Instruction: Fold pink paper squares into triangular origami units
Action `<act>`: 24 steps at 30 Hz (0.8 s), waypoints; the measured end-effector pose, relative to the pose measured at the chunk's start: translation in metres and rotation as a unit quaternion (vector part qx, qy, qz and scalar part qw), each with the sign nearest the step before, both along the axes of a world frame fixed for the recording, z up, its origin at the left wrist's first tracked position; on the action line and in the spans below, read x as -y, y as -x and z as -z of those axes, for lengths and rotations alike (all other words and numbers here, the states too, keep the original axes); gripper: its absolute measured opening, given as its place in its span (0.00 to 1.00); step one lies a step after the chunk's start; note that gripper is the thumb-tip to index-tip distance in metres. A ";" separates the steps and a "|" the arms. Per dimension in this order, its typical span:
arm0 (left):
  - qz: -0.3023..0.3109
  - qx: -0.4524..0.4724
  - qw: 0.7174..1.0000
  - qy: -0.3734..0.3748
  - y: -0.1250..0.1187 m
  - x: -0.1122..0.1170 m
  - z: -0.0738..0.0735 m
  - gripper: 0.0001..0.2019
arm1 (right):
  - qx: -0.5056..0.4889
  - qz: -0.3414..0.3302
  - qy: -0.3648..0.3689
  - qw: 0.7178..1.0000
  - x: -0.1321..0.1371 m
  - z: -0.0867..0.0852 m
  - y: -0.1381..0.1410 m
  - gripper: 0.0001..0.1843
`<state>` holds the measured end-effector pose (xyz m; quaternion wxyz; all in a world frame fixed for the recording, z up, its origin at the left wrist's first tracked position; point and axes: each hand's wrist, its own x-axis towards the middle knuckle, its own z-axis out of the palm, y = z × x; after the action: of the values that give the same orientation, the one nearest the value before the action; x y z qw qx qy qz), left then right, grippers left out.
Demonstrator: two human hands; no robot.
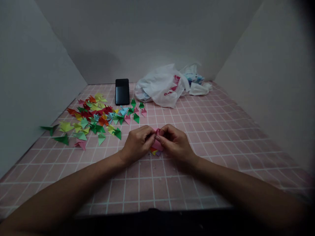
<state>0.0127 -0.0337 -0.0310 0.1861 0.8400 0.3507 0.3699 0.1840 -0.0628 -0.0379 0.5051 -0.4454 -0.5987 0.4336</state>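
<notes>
My left hand (137, 143) and my right hand (174, 143) meet at the middle of the mat, both pinching a pink folded paper piece (157, 144) between thumbs and fingers. Under the hands, a small bundle of joined folded paper in orange, yellow and purple (156, 152) shows, partly hidden by my fingers. To the left lies a scattered heap of folded triangular paper units (98, 118) in green, red, yellow, blue and pink. The nearest one, a green triangle (117, 133), lies a little beyond my left hand.
A pink grid-patterned mat (211, 150) covers the surface, with grey walls (36, 82) on three sides. A black phone (122, 91) stands against the back wall. Next to it lies a white plastic bag (159, 86), with crumpled packaging (194, 78) to its right.
</notes>
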 end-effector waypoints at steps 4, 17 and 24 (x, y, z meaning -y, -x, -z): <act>-0.022 -0.025 0.998 -0.050 0.000 0.000 0.001 0.09 | -0.039 -0.021 0.026 0.999 0.001 -0.001 0.000 0.10; -0.033 -0.111 0.985 -0.129 0.003 -0.001 0.006 0.10 | -0.140 -0.055 0.110 0.983 -0.004 0.002 0.001 0.11; -0.047 -0.172 0.969 -0.173 0.004 0.001 0.005 0.11 | -0.091 -0.031 0.082 0.992 -0.003 -0.001 0.001 0.13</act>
<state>0.0091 -0.0349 -0.0365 -0.0423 0.8930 0.3470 0.2833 0.1828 -0.0597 -0.0366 0.5053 -0.4258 -0.5261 0.5353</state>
